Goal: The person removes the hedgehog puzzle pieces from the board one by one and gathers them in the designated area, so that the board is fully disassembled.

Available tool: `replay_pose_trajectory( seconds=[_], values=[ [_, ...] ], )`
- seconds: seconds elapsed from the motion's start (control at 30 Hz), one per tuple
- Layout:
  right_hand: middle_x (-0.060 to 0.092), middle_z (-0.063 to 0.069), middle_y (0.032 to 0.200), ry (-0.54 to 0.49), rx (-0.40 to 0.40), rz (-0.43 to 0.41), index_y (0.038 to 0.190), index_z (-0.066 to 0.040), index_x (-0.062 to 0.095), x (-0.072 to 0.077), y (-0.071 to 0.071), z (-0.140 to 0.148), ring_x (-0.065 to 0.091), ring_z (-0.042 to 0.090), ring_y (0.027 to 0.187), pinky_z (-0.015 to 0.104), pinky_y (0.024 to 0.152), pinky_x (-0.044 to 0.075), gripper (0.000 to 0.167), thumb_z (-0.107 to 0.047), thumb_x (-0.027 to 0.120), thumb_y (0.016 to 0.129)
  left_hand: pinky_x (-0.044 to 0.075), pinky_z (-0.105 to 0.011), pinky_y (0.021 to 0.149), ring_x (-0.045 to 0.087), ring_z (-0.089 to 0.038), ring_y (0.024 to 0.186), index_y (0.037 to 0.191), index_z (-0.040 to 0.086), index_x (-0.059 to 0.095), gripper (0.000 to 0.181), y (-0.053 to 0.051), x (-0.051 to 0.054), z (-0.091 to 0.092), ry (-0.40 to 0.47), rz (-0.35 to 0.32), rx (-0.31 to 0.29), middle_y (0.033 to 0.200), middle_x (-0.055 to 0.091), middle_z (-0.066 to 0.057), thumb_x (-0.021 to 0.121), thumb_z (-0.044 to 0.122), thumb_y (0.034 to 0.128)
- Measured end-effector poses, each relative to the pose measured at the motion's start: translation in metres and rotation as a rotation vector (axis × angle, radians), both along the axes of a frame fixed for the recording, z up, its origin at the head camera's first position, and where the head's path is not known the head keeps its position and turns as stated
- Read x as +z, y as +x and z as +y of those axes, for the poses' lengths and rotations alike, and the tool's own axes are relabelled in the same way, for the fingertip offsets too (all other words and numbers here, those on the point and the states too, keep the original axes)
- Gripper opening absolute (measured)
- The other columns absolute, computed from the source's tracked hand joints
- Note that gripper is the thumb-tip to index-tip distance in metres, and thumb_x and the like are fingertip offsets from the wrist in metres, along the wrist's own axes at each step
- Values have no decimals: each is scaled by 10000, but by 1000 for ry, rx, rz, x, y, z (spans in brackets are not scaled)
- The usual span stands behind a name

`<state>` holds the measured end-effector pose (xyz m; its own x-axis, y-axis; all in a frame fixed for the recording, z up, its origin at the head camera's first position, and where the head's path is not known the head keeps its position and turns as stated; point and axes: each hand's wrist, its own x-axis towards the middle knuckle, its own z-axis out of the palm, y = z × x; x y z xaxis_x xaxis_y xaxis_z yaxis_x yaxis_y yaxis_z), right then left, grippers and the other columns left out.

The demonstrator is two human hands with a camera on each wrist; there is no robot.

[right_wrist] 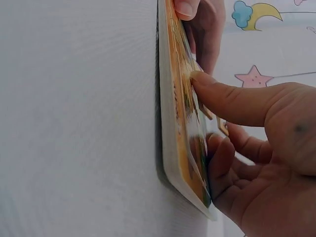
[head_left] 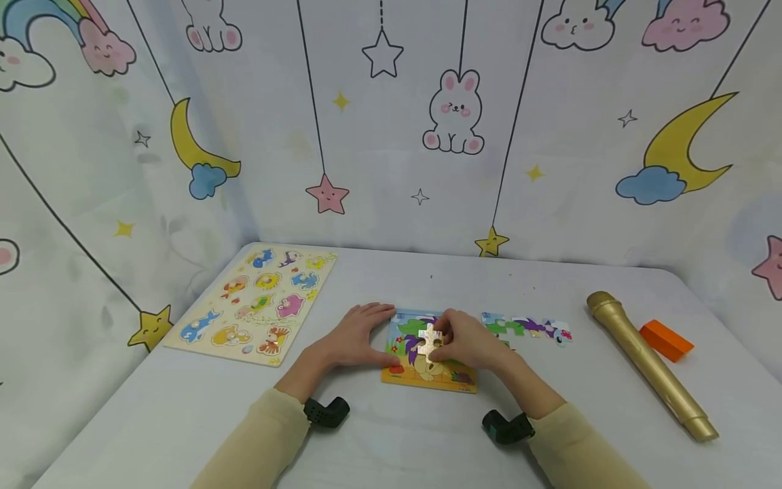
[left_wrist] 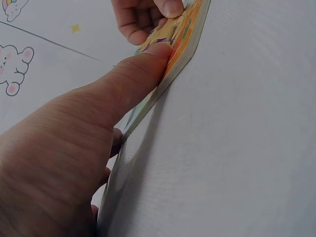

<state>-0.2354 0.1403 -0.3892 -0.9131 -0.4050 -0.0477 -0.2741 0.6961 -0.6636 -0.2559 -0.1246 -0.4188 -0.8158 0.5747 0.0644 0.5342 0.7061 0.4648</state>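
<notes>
- The white counter (head_left: 397, 441) carries everything.
- The cream flat board printed with sea creatures and animals (head_left: 204, 348) lies at the far left; coloured figures show across its face, though whether each sits in a recess cannot be told.
- The square picture puzzle with a pale edge and orange lower border (head_left: 427, 384) lies mid-counter between the hands; interlocking pieces fill much of it, and any gap under the fingers is hidden.
- The gold microphone-shaped stick (head_left: 652, 368) lies at right, slanting nearer rightward.
- The left hand (head_left: 360, 336) is spread along the puzzle's left edge, thumb on top, apparently steadying it.
- The right hand (head_left: 470, 339) is narrowed, pinching a piece above the puzzle.
- The loose purple, green and white puzzle pieces (head_left: 531, 327) lie just right of the puzzle.
- The orange block (head_left: 667, 341) lies right of the stick.
- The shiny tabbed puzzle piece (head_left: 430, 343) is in the pinch; this looks like fitting, which calls for aligning tabs, then pressing flat.
</notes>
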Motion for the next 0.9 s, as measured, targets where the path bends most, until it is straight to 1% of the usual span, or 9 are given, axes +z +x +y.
replay_pose_trajectory(
  seconds=[0.13,0.3,0.37,0.43,0.53,0.6,0.77,0.9],
  values=[
    [574,23,900,-57,-16,-11,1116,-52,559,0,-1,-1,540,183,810,302,738,515,384,-130,826,852,83,-480,1226,212,-249,1503,1553,116,411,950,-1,0,1,7,-5,0,1607,354,-22,738,607,808],
    [597,17,915,-121,-47,-26,1107,-72,582,0,-3,-2,557,186,840,305,772,523,248,-114,745,925,84,-487,1225,217,-252,1501,1551,117,414,949,-1,-1,1,10,-5,-1,1604,359,-20,741,607,807],
    [610,14,922,-145,-42,-28,1102,-69,597,0,-4,-1,565,185,851,305,788,527,206,-115,722,944,83,-493,1224,217,-258,1501,1551,114,415,946,-2,-2,1,11,-3,-4,1602,362,-22,744,601,809],
    [618,24,928,-185,-19,-37,1103,-53,604,0,-4,0,571,192,854,308,793,531,188,-113,706,956,83,-493,1224,216,-258,1502,1552,115,413,945,-2,-2,0,7,-1,-3,1603,360,-22,744,600,811],
    [626,41,933,-253,21,-58,1105,-32,607,2,-6,4,576,204,852,317,790,525,183,-114,691,965,84,-492,1224,213,-258,1502,1552,119,413,942,-2,-2,0,5,-1,0,1604,358,-22,742,598,812],
    [632,53,935,-291,33,-68,1109,-20,605,4,-7,7,580,211,851,324,791,522,186,-115,681,969,85,-490,1224,213,-258,1502,1552,120,414,941,-1,-2,0,4,-2,3,1604,359,-22,742,597,810],
    [655,49,923,-306,-1,-56,1119,-14,604,11,-8,17,608,233,849,352,807,529,192,-123,668,975,95,-515,1220,230,-272,1495,1544,97,421,942,0,1,0,13,3,-6,1596,372,-40,751,587,810],
    [666,59,914,-303,-43,-59,1142,-7,594,20,-9,32,623,281,866,411,826,531,214,-136,658,984,100,-532,1216,237,-287,1492,1538,79,425,946,1,3,0,23,3,-15,1591,379,-53,755,583,809]
  ],
)
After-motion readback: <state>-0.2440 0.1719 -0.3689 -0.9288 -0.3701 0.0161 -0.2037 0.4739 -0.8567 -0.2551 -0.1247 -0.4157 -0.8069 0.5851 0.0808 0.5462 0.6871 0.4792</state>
